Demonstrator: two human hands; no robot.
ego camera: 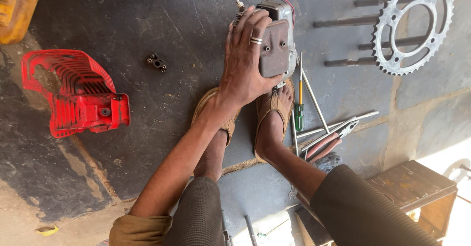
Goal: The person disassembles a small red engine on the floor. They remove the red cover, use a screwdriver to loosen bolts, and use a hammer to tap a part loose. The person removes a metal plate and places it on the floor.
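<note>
Disassembly looked well under way, judging by how the parts lay. One hand (244, 64), which I took for the left though the crossed limbs made that uncertain, lay flat on the small grey metal engine block (275, 40), its fingers (248, 23) spread wide over the top and gripping nothing. The engine stood on the dark stone floor (162, 10) near its far edge, just ahead of the person's two sandalled feet (270, 123). The other hand was out of view, so I could not tell its state.

The red slotted plastic engine cover (76, 96) was already off and lay well apart toward the left edge of the floor. A small black metal fitting with holes (156, 62) lay loose between cover and engine. The block itself seemed still in one piece, with a spark plug (240, 4) in its far end.

To the right lay a green-handled screwdriver (299, 106), red-handled pliers (328, 140) and long steel rods (343, 21), with a toothed steel sprocket (411, 27) resting on the rods.

Containers: a yellow plastic jerrycan (17, 10) at the far left corner, contents hidden, and a rusty metal box (417, 187) at the right, its inside not visible.
</note>
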